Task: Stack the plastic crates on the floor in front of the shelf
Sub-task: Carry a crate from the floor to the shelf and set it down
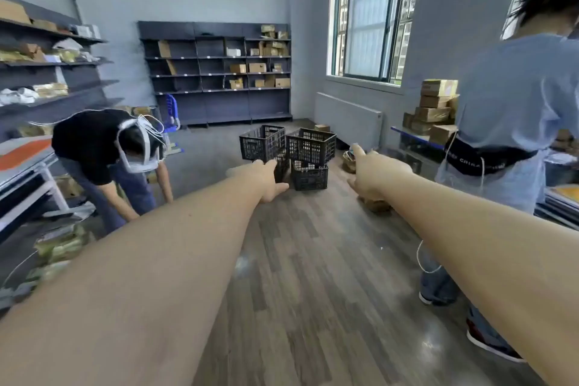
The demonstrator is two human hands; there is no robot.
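Crates [310, 147], black plastic, four visible: stacked two-high at frame centre on the wood floor [313, 260], before the far shelf [216, 72]. Left hand [266, 180] and right hand [372, 172]: both outstretched, fingers loosely extended, holding nothing.

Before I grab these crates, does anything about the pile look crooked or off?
Yes. The upper right crate sits skewed on the lower crate, turned and overhanging instead of nested square. The upper left crate also looks tilted. Neither hand holds anything: the left hand reaches toward the pile, the right hand is beside it.
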